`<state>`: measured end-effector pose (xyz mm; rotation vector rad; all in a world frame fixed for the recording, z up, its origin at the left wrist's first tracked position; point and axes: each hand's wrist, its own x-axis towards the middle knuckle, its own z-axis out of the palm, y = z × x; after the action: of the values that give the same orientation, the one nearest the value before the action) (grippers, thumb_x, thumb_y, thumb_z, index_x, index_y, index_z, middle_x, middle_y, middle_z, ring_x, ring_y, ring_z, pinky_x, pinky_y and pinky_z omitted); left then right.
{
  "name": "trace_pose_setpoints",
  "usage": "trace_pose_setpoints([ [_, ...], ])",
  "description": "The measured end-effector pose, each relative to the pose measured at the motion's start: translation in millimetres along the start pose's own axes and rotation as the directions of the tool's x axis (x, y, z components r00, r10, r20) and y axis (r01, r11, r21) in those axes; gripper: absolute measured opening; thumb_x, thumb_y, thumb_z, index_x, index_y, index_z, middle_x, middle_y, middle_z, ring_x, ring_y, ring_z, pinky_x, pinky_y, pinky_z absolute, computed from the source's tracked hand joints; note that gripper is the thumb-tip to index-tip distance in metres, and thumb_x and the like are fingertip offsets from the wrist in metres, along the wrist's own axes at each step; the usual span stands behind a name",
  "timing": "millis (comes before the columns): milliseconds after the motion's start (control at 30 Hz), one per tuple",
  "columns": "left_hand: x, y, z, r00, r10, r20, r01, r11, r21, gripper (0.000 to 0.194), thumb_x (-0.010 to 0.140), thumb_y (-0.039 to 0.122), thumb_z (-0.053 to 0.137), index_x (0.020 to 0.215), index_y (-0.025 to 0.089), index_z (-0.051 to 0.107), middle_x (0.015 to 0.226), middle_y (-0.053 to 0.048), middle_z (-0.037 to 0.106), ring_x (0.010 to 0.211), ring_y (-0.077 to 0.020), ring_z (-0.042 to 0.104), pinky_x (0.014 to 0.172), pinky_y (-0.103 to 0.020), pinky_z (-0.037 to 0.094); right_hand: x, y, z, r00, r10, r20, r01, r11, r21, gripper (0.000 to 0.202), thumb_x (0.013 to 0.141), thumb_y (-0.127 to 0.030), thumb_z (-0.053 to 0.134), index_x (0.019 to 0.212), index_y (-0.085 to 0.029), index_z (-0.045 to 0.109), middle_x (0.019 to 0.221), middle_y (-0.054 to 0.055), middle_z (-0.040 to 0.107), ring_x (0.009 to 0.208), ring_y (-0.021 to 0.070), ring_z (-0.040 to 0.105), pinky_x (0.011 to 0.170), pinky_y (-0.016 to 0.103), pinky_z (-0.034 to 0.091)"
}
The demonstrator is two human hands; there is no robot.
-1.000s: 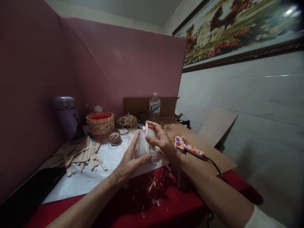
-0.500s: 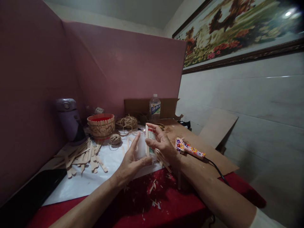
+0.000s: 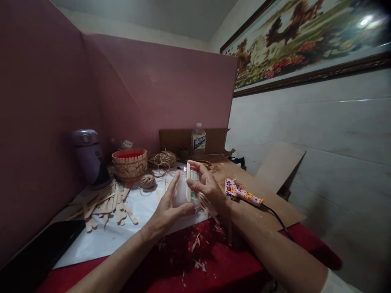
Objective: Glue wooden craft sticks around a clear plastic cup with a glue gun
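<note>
Between my hands is a clear plastic container (image 3: 181, 192) with a red, white and green label (image 3: 194, 182). A pale wooden craft stick (image 3: 188, 188) stands upright along its side. My right hand (image 3: 210, 188) is closed on the stick, its thumb pressing the stick to the container from the front and its fingers curling behind. My left hand (image 3: 168, 206) grips the container's left and lower side, thumb and fingers curved around it. The container's back and far edge are hidden by my hands.
Loose craft sticks (image 3: 114, 201) lie left on white paper (image 3: 76, 244). Behind stand a purple flask (image 3: 90, 160), a stick-covered basket (image 3: 130, 166), twine (image 3: 148, 182) and a bottle (image 3: 198, 142). A patterned glue gun (image 3: 242, 193) with a black cord rests on cardboard (image 3: 275, 213).
The camera view has shifted slightly. Both hands keep their hold on the container, and the stick still stands against its side, with little visible movement.
</note>
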<state>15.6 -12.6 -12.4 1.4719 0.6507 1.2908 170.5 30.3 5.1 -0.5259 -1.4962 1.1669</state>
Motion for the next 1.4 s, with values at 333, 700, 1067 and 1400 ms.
trace_pose_setpoints([
  [333,6,1,1.1,0.977,-0.133,-0.167,0.103,0.979,-0.174,0.085,0.078,0.043,0.069,0.149,0.027,0.027,0.154,-0.012,0.033,0.137,-0.0348,0.035,0.111,-0.049,0.03,1,0,7,0.996,-0.053,-0.076,0.059,0.996,0.069,0.059,0.076,-0.038,0.073,0.128,-0.026,0.049,0.125,0.005,0.057,0.119,0.0215,0.051,0.104,0.036,0.036],
  [700,8,-2,-2.3,0.994,-0.031,-0.102,0.017,0.99,-0.14,0.099,0.069,0.04,0.078,0.15,0.019,0.025,0.148,-0.015,0.043,0.133,-0.0328,0.042,0.107,-0.039,0.036,7,7,1,0.991,0.123,-0.051,-0.106,0.961,0.254,0.027,0.074,-0.047,0.072,0.079,-0.024,0.059,0.081,-0.001,0.064,0.075,0.0173,0.058,0.074,0.032,0.045],
  [1067,7,5,-8.5,0.979,-0.123,-0.16,0.104,0.987,-0.122,0.081,0.074,0.036,0.075,0.145,0.026,0.036,0.125,-0.01,0.063,0.115,-0.0268,0.057,0.1,-0.038,0.039,1,0,-1,0.991,-0.035,0.133,0.051,0.992,-0.116,0.029,0.083,-0.047,0.064,0.071,-0.021,0.059,0.106,0.004,0.058,0.1,0.0204,0.052,0.09,0.035,0.039],
  [1400,7,4,-6.9,0.973,-0.131,-0.19,0.119,0.99,-0.075,0.071,0.072,0.038,0.076,0.135,0.022,0.049,0.109,-0.008,0.067,0.099,-0.0219,0.061,0.089,-0.033,0.043,1,4,-1,0.992,-0.013,0.126,0.027,0.993,-0.111,0.03,0.083,-0.048,0.063,0.071,-0.021,0.058,0.102,0.004,0.06,0.095,0.0199,0.053,0.087,0.034,0.039],
])
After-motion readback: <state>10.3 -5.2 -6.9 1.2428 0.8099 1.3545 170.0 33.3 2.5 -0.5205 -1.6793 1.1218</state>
